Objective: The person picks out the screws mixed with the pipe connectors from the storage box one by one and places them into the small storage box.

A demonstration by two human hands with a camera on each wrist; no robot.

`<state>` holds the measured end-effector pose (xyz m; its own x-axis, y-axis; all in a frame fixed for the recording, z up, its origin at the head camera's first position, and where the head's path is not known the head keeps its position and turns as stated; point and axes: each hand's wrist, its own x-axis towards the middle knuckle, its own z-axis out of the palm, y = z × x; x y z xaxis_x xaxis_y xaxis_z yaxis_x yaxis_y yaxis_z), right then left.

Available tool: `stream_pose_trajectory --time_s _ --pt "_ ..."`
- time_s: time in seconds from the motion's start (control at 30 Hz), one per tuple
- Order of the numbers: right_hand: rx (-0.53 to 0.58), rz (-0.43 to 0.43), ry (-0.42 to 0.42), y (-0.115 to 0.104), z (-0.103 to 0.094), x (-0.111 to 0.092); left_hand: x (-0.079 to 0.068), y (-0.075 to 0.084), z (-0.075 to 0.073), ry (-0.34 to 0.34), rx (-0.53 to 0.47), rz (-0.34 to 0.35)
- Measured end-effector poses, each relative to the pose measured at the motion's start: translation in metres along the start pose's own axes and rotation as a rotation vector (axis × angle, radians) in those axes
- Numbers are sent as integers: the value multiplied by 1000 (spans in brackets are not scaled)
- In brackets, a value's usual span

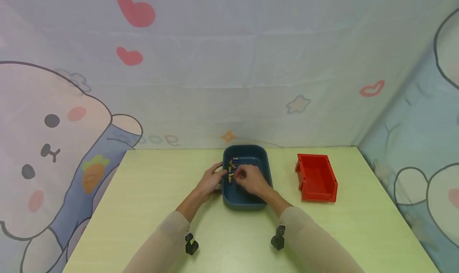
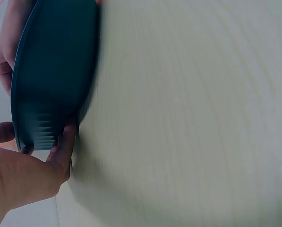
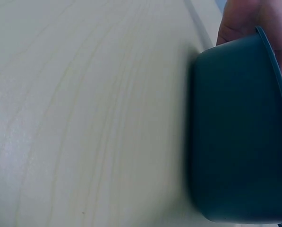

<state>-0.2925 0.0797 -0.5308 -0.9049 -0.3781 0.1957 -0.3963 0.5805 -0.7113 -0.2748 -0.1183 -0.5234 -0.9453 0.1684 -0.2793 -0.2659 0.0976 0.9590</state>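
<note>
Head view suggested unfinished work: small pieces [image 1: 230, 175] lay along the left edge of the tub [image 1: 245, 206], our left hand [image 1: 210, 180] gripping it; our right hand's [image 1: 251, 179] hold we couldn't tell.

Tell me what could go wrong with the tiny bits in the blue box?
The small gold-and-blue pieces lie close together, and the fingers of the right grip are right beside them, so one might get knocked about or dropped.

The left grip holds the blue box only at its left side, so a hard bump from the other hand might make it slide or tip.
</note>
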Motion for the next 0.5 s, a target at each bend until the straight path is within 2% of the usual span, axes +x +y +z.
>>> stream_pose_trajectory --time_s 0.27,0.5 --pt "9 -41 14 1 -1 1 -1 0 -1 -16 -13 1" --pt "-20 -91 -18 3 -5 0 2 -2 -1 -22 -7 2"
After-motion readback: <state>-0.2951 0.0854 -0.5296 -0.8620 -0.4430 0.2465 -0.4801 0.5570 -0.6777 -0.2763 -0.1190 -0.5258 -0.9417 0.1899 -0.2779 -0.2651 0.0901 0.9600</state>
